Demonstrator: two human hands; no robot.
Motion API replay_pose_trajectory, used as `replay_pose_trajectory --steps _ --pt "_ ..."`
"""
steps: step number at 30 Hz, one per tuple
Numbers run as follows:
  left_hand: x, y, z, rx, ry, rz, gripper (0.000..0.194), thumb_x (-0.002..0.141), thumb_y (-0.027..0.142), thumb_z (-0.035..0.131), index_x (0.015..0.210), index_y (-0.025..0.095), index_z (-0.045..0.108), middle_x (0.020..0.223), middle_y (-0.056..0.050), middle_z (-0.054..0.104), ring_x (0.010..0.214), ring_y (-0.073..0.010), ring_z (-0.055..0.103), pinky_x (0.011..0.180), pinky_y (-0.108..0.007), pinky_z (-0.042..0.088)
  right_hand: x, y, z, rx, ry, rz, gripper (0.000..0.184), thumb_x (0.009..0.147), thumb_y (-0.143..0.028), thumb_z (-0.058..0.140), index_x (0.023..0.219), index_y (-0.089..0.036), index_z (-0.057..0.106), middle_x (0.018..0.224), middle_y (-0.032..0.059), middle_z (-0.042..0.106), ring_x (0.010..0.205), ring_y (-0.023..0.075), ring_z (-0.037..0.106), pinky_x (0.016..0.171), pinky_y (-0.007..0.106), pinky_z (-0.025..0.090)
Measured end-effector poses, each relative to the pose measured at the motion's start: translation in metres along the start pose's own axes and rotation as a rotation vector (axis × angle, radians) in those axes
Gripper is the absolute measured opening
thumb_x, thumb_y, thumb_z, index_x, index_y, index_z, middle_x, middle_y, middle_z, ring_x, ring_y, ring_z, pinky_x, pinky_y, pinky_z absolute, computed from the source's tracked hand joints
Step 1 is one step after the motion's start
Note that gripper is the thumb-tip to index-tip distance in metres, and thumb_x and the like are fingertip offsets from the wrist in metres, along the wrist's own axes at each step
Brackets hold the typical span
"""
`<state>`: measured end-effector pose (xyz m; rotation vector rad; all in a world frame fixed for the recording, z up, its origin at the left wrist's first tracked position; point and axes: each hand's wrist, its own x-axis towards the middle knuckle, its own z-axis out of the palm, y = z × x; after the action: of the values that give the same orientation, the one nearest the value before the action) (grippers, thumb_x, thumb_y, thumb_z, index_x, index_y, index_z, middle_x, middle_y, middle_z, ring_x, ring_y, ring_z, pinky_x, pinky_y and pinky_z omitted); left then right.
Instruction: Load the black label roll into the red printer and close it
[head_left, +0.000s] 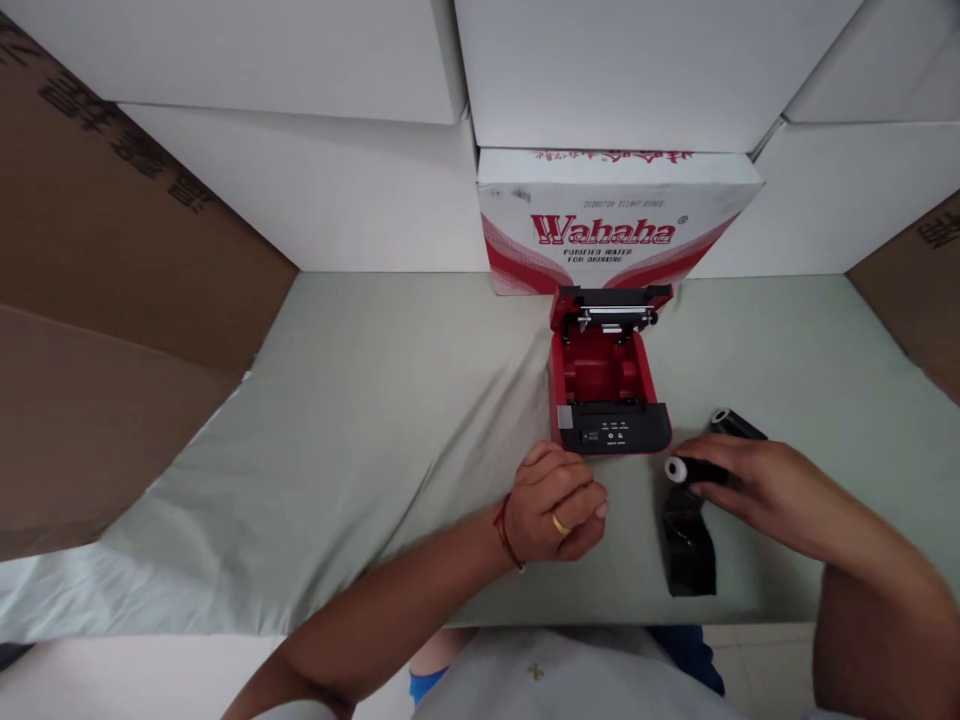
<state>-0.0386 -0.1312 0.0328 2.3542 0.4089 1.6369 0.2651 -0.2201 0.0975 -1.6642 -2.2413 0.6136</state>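
One white shirt (570, 682) is filling the bottom edge, a single small yellow mark (535, 672) showing on its front. Two bare forearms are showing on either side of it. The left hand (555, 505) is resting in a loose fist just in front of the printer (615, 428), wearing one yellow ring (560, 523) and one red bracelet (501, 524); whether the fist is hiding anything, I cannot tell. The right hand (765, 485) is gripping one black roll (697, 470) between fingers and thumb, its white core end facing left and a dark strip (690, 555) hanging down onto the cloth (397, 400). A second roll (742, 425) is lying just behind that hand, making two. The one red and black printer is standing right of centre, its lid (615, 298) tilting up at the back and its red compartment showing.

The pale green cloth is covering the whole tabletop, creasing left of the printer. One Wahaha carton (607, 225) is standing behind the printer, five white boxes (300, 190) are rising in two tiers, and brown cardboard (112, 250) is flanking both sides. Pale floor (135, 680) is showing below.
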Motion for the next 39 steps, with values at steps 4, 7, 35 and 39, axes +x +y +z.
replay_pose_trajectory --steps 4,7,35,39 --pt "-0.003 -0.002 -0.002 0.109 0.045 0.031 0.011 0.095 0.018 0.060 0.100 0.023 0.068 0.086 -0.001 0.069 0.082 -0.0171 0.069 0.077 -0.034 0.057 0.014 -0.030 -0.058 0.147 -0.003 -0.165 0.043 0.104 -0.045 0.078 0.147 -0.044 0.078 0.122 -0.0014 0.088 0.092 0.0219 0.087 0.075 0.028 0.070" --pt "-0.005 -0.002 -0.003 0.187 0.125 0.094 0.017 0.090 0.014 0.065 0.100 0.026 0.071 0.093 -0.002 0.071 0.091 -0.0180 0.069 0.084 -0.035 0.058 0.051 -0.044 -0.072 0.152 0.025 -0.101 0.032 0.105 -0.046 0.076 0.135 -0.038 0.084 0.119 -0.0003 0.088 0.089 0.0222 0.085 0.072 0.029 0.069" --pt "0.000 0.003 0.000 0.193 -0.161 0.123 0.026 0.112 0.017 0.054 0.123 0.017 0.078 0.117 -0.003 0.091 0.121 -0.0135 0.083 0.141 -0.035 0.034 0.132 -0.037 -0.021 0.207 0.899 0.102 0.037 0.114 -0.049 0.062 0.140 -0.029 0.080 0.136 0.0069 0.084 0.116 0.0214 0.080 0.100 0.040 0.065" --pt "0.001 0.004 0.001 0.176 -0.165 0.134 0.021 0.110 0.016 0.060 0.123 0.016 0.077 0.116 -0.004 0.091 0.120 -0.0142 0.084 0.141 -0.036 0.032 0.141 -0.023 -0.014 0.221 0.728 0.005 0.042 0.115 -0.053 0.058 0.141 -0.028 0.080 0.143 0.0083 0.082 0.137 0.0256 0.074 0.122 0.048 0.056"
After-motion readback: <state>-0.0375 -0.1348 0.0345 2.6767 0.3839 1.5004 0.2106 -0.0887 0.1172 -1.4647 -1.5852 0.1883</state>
